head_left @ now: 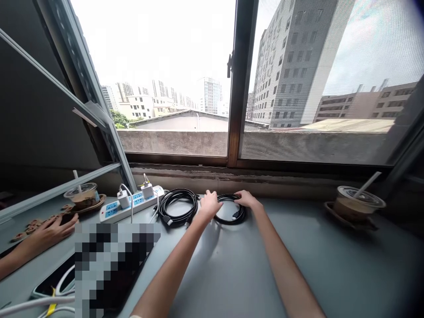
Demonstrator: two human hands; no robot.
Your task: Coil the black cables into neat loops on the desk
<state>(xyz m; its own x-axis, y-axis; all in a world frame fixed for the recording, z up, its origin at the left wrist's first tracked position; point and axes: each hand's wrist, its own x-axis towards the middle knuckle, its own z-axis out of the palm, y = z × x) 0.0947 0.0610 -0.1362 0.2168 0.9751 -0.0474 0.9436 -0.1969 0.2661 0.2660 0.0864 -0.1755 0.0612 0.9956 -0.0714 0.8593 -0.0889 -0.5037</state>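
A smaller coil of black cable [231, 222] lies on the grey table between my two hands, its dark plug resting over the right part of the loop. My left hand [209, 205] is at the coil's left edge, fingers curled and thumb reaching inside the loop. At the far right edge of the same coil, my right hand [247, 199] bends its fingers over the cable; some fingertips are hidden. Just left of my left hand lies a larger coil of black cable [179, 220], with plug ends at its near side.
A white power strip [132, 206] with two chargers stands left of the coils. Drink cups [359, 204] stand at both sides. Another person's hand [59, 232] rests at the far left. A blurred patch [112, 269] covers a dark flat object. Behind the table is a window [232, 145].
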